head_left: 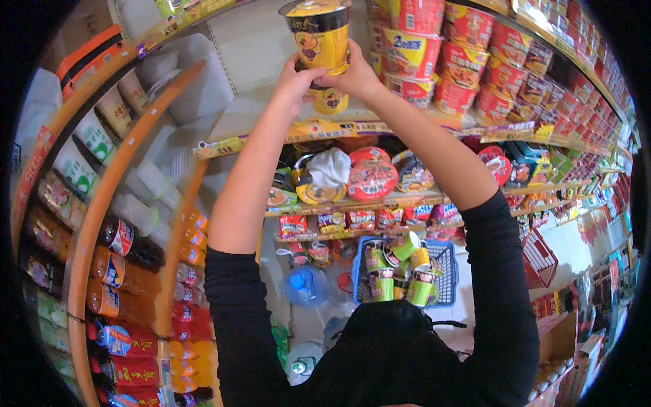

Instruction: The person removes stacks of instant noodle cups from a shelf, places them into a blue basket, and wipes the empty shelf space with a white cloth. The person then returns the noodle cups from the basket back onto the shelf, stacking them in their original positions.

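Both my arms reach up to the top shelf. My left hand [300, 84] and my right hand [356, 74] close around the base of a yellow and black instant noodle cup [320, 43], one from each side. A second yellow cup [330, 102] is directly below it, partly covered by my fingers. Whether the two cups touch is hidden by my hands. Stacks of red noodle tubs [412, 56] stand to the right on the same shelf. On the shelf beneath, a white cloth [329, 168] lies over yellow and black bowls.
A blue plastic basket [447, 274] with several green and yellow cups sits on the floor, near large clear water bottles [305, 286]. Drink bottles [122, 290] fill the shelves at left. A red basket [539, 259] and an open carton [559, 346] are at right.
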The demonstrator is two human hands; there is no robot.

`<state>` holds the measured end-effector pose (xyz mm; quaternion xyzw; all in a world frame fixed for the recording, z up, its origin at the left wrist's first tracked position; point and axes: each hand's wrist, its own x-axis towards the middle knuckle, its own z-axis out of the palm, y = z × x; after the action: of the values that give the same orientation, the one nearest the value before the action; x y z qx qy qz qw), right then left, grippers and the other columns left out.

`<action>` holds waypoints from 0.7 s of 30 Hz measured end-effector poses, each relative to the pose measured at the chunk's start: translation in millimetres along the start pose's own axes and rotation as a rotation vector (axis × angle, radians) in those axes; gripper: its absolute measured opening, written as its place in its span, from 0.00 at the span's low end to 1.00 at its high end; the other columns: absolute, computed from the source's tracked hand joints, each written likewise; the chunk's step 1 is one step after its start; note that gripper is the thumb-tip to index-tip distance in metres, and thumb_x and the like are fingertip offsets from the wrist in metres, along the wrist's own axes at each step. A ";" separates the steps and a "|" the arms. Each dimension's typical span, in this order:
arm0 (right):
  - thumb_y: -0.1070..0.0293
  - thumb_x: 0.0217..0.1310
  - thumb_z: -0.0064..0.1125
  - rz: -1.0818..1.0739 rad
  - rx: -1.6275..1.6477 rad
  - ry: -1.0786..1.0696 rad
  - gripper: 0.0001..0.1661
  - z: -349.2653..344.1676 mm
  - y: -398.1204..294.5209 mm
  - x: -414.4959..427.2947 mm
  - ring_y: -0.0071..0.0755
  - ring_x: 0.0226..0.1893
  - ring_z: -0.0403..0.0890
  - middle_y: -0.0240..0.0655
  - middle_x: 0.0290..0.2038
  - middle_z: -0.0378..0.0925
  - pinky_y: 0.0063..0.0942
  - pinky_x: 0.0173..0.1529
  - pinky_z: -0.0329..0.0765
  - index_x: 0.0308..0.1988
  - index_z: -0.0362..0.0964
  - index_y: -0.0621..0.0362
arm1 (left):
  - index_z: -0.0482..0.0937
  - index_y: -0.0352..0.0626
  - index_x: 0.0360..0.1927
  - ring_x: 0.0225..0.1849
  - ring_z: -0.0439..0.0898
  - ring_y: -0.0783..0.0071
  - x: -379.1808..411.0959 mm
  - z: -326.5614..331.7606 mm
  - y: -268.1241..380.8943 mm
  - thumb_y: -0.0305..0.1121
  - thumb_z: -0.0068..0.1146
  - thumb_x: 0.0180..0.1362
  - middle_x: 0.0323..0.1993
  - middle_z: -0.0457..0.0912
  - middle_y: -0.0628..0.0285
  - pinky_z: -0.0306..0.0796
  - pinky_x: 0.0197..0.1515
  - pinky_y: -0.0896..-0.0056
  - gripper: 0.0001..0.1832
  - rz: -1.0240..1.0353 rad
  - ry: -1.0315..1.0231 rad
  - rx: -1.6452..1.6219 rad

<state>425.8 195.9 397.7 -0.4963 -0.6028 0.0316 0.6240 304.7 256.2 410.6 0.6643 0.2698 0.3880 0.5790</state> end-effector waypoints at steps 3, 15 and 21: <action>0.60 0.24 0.72 0.016 -0.070 0.019 0.55 -35.6 -7.3 -36.0 0.35 0.46 0.69 0.42 0.43 0.67 0.29 0.49 0.67 0.51 0.46 0.66 | 0.51 0.48 0.56 0.48 0.65 0.66 -35.2 34.9 -6.1 0.32 0.58 0.42 0.48 0.66 0.61 0.60 0.43 0.48 0.37 0.008 -0.025 -0.054; 0.65 0.31 0.69 0.236 -0.166 -0.015 0.55 -137.5 70.5 -264.9 0.42 0.53 0.60 0.48 0.50 0.59 0.33 0.55 0.58 0.56 0.42 0.61 | 0.53 0.37 0.53 0.52 0.62 0.66 -154.2 185.4 -183.8 0.34 0.61 0.41 0.49 0.62 0.55 0.57 0.53 0.69 0.38 -0.057 -0.143 -0.327; 0.66 0.30 0.68 0.537 -0.288 0.045 0.56 -134.7 131.8 -399.9 0.47 0.53 0.58 0.50 0.52 0.56 0.34 0.56 0.56 0.57 0.40 0.64 | 0.51 0.36 0.52 0.50 0.63 0.66 -208.3 224.5 -311.3 0.40 0.64 0.39 0.47 0.63 0.55 0.58 0.52 0.69 0.41 -0.269 -0.165 -0.178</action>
<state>496.6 -70.8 52.3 -0.7218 -0.4344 0.0988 0.5296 403.7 19.4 57.3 0.5981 0.2722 0.2737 0.7024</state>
